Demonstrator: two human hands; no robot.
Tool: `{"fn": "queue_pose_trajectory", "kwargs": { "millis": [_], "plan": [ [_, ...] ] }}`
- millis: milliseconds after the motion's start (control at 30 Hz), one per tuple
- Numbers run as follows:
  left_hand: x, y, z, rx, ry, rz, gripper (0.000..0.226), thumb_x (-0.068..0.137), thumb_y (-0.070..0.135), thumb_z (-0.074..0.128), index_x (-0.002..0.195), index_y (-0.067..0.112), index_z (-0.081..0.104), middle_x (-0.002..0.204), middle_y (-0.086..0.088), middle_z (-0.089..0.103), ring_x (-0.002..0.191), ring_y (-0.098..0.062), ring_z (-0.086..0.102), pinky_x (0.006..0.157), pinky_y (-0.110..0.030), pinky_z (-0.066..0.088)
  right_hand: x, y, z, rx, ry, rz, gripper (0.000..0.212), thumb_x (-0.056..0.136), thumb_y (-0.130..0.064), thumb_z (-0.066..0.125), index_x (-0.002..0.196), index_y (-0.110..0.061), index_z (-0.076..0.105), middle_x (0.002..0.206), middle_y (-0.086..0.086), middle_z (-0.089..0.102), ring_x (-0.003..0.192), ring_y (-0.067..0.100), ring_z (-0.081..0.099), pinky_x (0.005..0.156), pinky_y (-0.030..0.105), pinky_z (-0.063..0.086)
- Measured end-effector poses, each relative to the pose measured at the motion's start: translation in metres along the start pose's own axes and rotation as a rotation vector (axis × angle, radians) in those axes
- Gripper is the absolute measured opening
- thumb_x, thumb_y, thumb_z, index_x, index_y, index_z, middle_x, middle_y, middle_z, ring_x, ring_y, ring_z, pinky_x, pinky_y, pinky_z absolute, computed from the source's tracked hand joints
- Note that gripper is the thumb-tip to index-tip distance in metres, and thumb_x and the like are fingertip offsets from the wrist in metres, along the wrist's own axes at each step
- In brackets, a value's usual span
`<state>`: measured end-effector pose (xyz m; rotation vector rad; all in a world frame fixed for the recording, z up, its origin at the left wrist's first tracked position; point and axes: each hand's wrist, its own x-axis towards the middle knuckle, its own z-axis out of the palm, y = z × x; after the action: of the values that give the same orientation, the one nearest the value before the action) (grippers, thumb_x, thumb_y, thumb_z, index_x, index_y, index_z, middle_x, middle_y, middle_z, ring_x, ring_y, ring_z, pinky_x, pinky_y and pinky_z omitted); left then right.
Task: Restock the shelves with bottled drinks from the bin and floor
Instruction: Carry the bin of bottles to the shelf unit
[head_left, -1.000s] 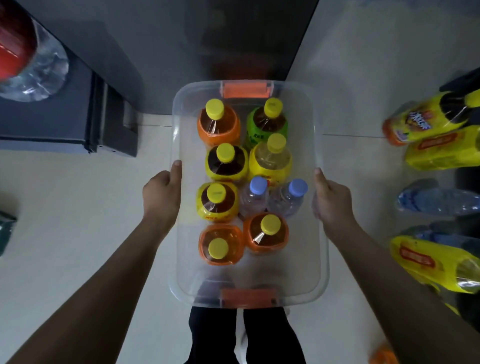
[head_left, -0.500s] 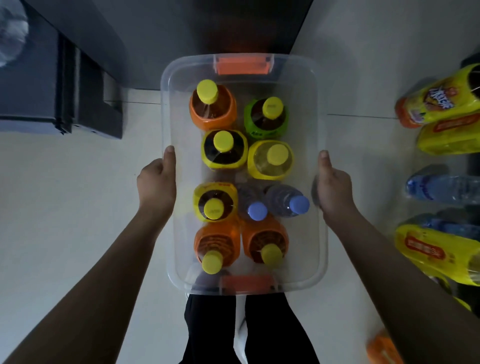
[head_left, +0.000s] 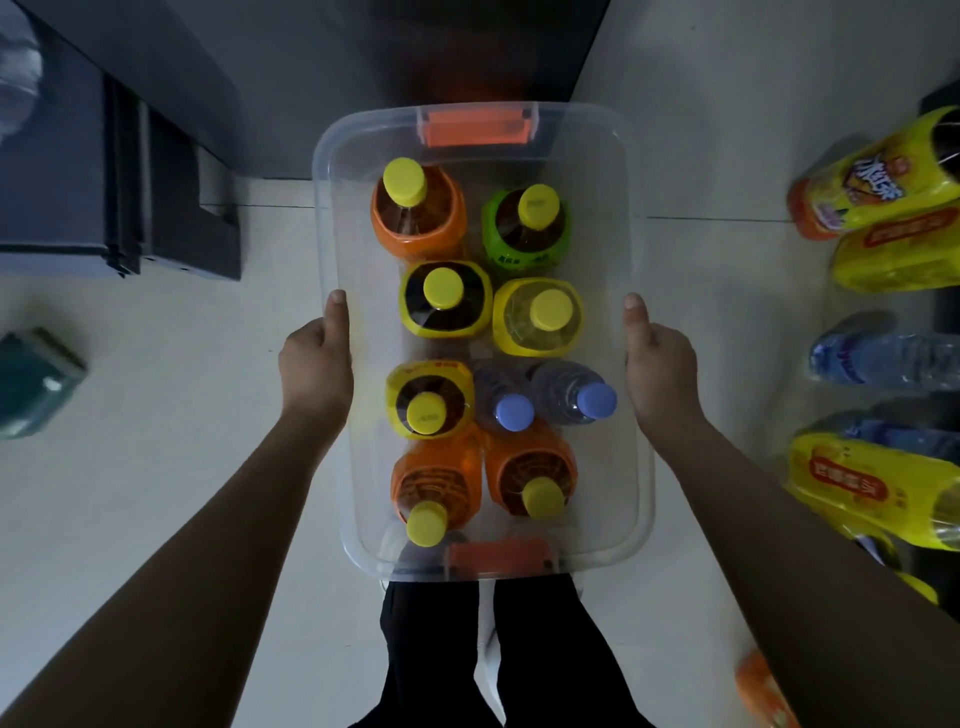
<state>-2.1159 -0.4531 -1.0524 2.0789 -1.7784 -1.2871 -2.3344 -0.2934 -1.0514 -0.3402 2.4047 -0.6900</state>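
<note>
While both hands carry bin (head_left: 323, 208) clear of floor (head_left: 156, 364), I read step as hauling stock toward shelves. left hand (head_left: 315, 364), right hand (head_left: 661, 364) grip long rims, thumbs on top (fingers beneath hidden). Next: set bin down, pick bottle. Inside: three orange bottles (head_left: 418, 208), three yellow bottles (head_left: 445, 299), one green bottle (head_left: 527, 228), two water bottles (head_left: 571, 400).

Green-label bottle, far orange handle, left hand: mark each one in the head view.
green-label bottle (head_left: 525, 234): head view, on its shoulder just below the cap.
far orange handle (head_left: 477, 127): head view, on the middle of the handle.
left hand (head_left: 314, 358): head view, on the back of the hand, which grips the bin (head_left: 324, 234).
</note>
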Motion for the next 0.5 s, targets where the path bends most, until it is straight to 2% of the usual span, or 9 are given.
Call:
{"fn": "queue_pose_trajectory", "kwargs": {
  "millis": [100,200,267,333,400,467,500],
  "plan": [
    [-0.001,0.0,-0.001,0.021,0.001,0.012,0.056,0.096,0.052,0.028,0.067,0.007,0.041,0.069,-0.016,0.041,0.061,-0.024,0.036,0.053,-0.029,0.027,-0.001,-0.002,0.0,-0.015,0.003,0.005,0.06,0.099,-0.045,0.033,0.052,-0.008,0.028,0.052,0.006,0.034,0.051,0.017,0.032,0.058,0.033,0.024],
    [-0.004,0.003,-0.003,0.082,0.001,0.023,0.056,0.097,0.051,0.028,0.061,0.007,0.032,0.062,-0.012,0.035,0.056,-0.019,0.033,0.052,-0.03,0.025,-0.002,-0.003,-0.002,-0.035,-0.026,0.024,0.061,0.098,-0.048,0.032,0.053,-0.007,0.031,0.054,0.006,0.038,0.053,0.019,0.035,0.06,0.032,0.027],
    [-0.005,0.005,-0.006,0.144,-0.018,0.032,0.057,0.097,0.051,0.026,0.059,0.009,0.03,0.06,-0.006,0.034,0.055,-0.018,0.032,0.053,-0.032,0.025,0.0,-0.001,-0.004,-0.035,-0.07,0.063,0.063,0.096,-0.053,0.031,0.056,-0.006,0.038,0.058,0.008,0.044,0.06,0.025,0.044,0.063,0.035,0.035],
    [-0.006,0.008,-0.013,0.216,-0.046,0.044,0.055,0.097,0.05,0.025,0.062,0.009,0.035,0.062,-0.006,0.038,0.06,-0.019,0.037,0.061,-0.033,0.029,0.002,-0.001,-0.008,-0.053,-0.113,0.114,0.064,0.093,-0.06,0.029,0.065,-0.005,0.046,0.068,0.012,0.052,0.068,0.031,0.054,0.069,0.038,0.045],
    [-0.009,0.012,-0.02,0.284,-0.069,0.052,0.053,0.098,0.048,0.026,0.077,0.003,0.045,0.071,-0.009,0.046,0.071,-0.023,0.043,0.067,-0.034,0.031,0.003,-0.004,-0.015,-0.11,-0.135,0.142,0.061,0.092,-0.062,0.029,0.07,-0.008,0.046,0.074,0.014,0.056,0.067,0.031,0.057,0.063,0.033,0.046],
    [-0.017,0.017,-0.029,0.365,-0.088,0.077,0.05,0.098,0.044,0.029,0.097,-0.002,0.049,0.085,-0.013,0.049,0.079,-0.025,0.044,0.07,-0.034,0.032,-0.003,-0.008,-0.025,-0.171,-0.131,0.131,0.055,0.094,-0.059,0.031,0.079,-0.008,0.046,0.08,0.014,0.057,0.07,0.027,0.054,0.053,0.028,0.035],
    [-0.021,0.02,-0.035,0.398,-0.095,0.087,0.05,0.099,0.042,0.031,0.103,-0.004,0.049,0.09,-0.015,0.05,0.08,-0.025,0.044,0.07,-0.033,0.032,-0.007,-0.01,-0.031,-0.18,-0.122,0.121,0.051,0.094,-0.056,0.032,0.082,-0.009,0.045,0.083,0.014,0.057,0.074,0.026,0.052,0.055,0.028,0.031]
  ]
}}
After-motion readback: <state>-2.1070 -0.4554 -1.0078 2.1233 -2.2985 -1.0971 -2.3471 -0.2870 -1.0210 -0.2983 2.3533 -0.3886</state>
